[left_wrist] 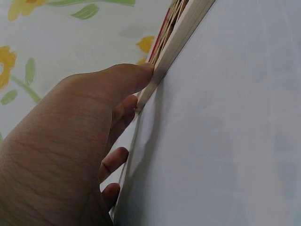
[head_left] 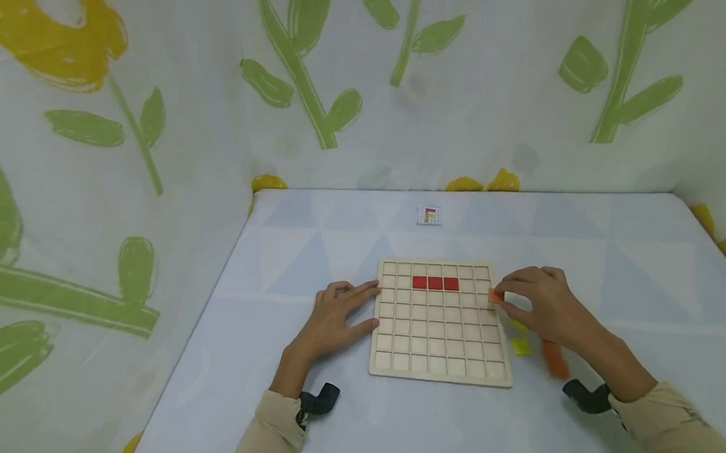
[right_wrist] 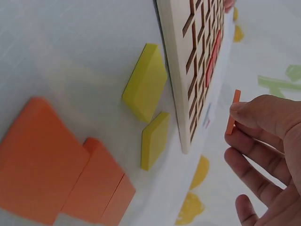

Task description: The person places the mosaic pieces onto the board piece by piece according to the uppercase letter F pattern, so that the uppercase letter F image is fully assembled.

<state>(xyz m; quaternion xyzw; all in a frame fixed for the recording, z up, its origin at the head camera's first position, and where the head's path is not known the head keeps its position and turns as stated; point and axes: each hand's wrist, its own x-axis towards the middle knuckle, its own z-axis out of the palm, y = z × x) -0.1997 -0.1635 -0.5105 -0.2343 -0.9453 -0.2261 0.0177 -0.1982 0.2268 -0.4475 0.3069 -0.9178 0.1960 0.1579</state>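
Note:
A pale wooden grid board (head_left: 444, 330) lies flat on the table, with three red square tiles (head_left: 435, 283) side by side in one of its far rows. My left hand (head_left: 338, 318) rests its thumb and fingertips against the board's left edge; its fingers are extended, as the left wrist view also shows. Between thumb and fingers, my right hand (head_left: 545, 301) pinches an orange square tile (right_wrist: 233, 112), raised near the board's right edge. Below that hand lie two yellow tiles (right_wrist: 146, 84) and several orange tiles (right_wrist: 40, 160).
A small card (head_left: 430, 215) with a coloured grid pattern lies beyond the board. Fabric printed with flowers (head_left: 83, 126) hangs around the table's (head_left: 310, 251) sides and back. A black wrist device (head_left: 586, 397) sits on each forearm.

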